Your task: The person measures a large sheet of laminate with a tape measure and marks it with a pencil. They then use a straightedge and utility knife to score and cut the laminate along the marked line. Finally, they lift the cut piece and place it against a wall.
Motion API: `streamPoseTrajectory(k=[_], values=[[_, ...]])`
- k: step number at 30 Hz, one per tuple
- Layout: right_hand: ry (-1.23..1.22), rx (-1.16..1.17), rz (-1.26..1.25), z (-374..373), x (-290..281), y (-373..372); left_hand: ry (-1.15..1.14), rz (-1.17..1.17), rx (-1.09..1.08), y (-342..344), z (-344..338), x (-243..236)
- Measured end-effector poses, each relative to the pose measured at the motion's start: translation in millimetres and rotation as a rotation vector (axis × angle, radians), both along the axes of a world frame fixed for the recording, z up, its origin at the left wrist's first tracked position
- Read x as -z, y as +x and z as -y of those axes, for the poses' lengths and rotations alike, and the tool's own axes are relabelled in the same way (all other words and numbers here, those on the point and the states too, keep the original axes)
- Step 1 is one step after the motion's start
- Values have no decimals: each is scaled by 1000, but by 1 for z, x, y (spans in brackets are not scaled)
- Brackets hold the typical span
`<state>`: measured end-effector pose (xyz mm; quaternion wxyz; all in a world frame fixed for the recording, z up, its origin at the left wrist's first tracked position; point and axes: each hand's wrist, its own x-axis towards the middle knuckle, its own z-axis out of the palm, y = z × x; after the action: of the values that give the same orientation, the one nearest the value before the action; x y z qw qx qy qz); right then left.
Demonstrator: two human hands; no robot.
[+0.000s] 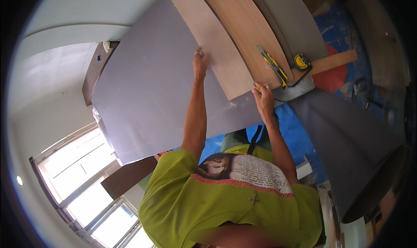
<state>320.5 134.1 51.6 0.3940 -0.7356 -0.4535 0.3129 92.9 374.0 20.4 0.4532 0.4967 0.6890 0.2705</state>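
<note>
Board (pixel 222 48) on grey sheet (pixel 143 78); left hand (pixel 200 65) at edge, grip unclear; right hand (pixel 264 101) gripping small yellow object (pixel 257 89) by corner.

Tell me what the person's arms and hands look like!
Short lime-green T-shirt sleeves cover the upper arms, and the forearms are bare. The left hand and right hand wear no gloves. A ring seems to show on the left.
</note>
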Motion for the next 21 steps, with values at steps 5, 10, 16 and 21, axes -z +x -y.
streamPoseTrajectory(k=[5, 10, 16, 21], values=[[-9, -35, 16, 0, 0, 1, -12, 14, -40, 5, 2, -7], [-12, -36, 17, 0, 3, 2, -24, -10, -58, 9, 3, -9], [-1, -31, 8, 3, 3, 0, -58, -4, -46, 7, 4, -13], [4, -31, 21, 2, -2, 0, -59, -24, -61, 4, 3, -4]])
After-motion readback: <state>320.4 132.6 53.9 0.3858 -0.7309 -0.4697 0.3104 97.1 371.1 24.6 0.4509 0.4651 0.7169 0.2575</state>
